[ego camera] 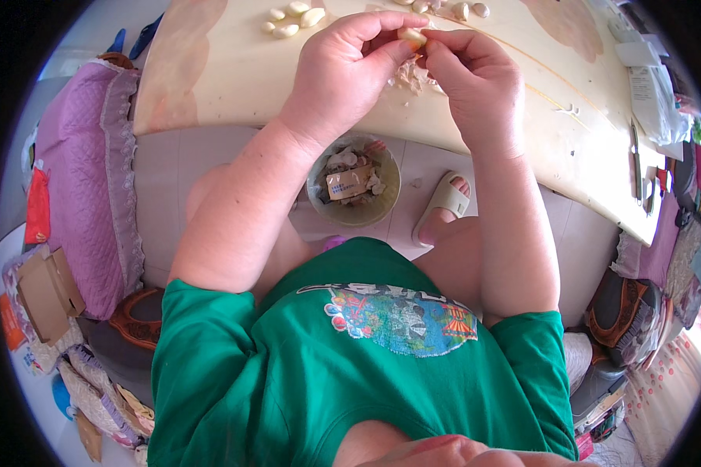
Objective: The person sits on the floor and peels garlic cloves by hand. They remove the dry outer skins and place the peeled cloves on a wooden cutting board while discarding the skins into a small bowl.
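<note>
Between the fingertips of both hands, over the table, is a pale garlic clove (412,38). My left hand (342,70) pinches it between thumb and fingers. The fingertips of my right hand (476,73) meet at the clove's right end; its curled fingers are partly hidden. Papery garlic skins (410,79) lie on the table below the hands. Several smooth, peeled garlic cloves (312,17) rest left of my left hand. Beyond the hands, at the top edge of the view, are several garlic cloves with skin (460,11).
A waste bin (394,201) with scraps and a printed packet stands on the floor below the table (222,76). A knife (637,163) lies at the table's right end near a plastic bag (660,111). Chairs stand at both sides, one under a purple quilted cover (79,175).
</note>
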### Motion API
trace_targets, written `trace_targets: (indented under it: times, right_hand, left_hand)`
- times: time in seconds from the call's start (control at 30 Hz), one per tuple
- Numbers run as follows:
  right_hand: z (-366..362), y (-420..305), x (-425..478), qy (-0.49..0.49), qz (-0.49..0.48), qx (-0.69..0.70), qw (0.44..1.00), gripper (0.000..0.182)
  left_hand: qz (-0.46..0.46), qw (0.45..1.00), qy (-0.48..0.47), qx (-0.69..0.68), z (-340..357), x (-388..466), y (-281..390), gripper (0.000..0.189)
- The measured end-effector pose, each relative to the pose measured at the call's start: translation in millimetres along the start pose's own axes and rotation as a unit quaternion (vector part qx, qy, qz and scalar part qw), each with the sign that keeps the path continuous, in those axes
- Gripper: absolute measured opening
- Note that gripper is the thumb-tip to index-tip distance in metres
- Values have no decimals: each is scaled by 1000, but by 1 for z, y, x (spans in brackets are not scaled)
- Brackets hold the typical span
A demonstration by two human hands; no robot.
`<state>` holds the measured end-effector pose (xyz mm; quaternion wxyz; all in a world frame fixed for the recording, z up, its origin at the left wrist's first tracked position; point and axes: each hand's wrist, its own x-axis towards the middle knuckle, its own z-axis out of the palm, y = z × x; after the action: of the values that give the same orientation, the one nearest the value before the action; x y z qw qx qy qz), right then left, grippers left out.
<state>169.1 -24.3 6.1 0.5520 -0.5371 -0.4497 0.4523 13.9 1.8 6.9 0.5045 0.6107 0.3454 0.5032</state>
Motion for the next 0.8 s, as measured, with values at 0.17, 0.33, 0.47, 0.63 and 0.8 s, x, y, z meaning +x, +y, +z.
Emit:
trace_targets:
  times: [0.17,0.33,0.47,0.63,0.8]
  right_hand:
    - [7,-3,-6,39,-169,-175,969,14]
    - [7,-3,-6,25,-157,-185,970,13]
    - [7,-8,-5,20,-75,-146,986,15]
    - [4,-5,-3,8,-15,-78,997,16]
    - [1,-7,-2,-4,5,-59,998,17]
  left_hand:
    - [-101,994,-14,-47,-4,1,3,26]
    - [-97,995,3,-7,-6,0,-3,22]
    - [-98,995,-17,-11,-9,2,0,21]
    - [-146,988,-36,-26,-12,3,5,20]
    - [-148,985,-55,-70,-15,5,-1,20]
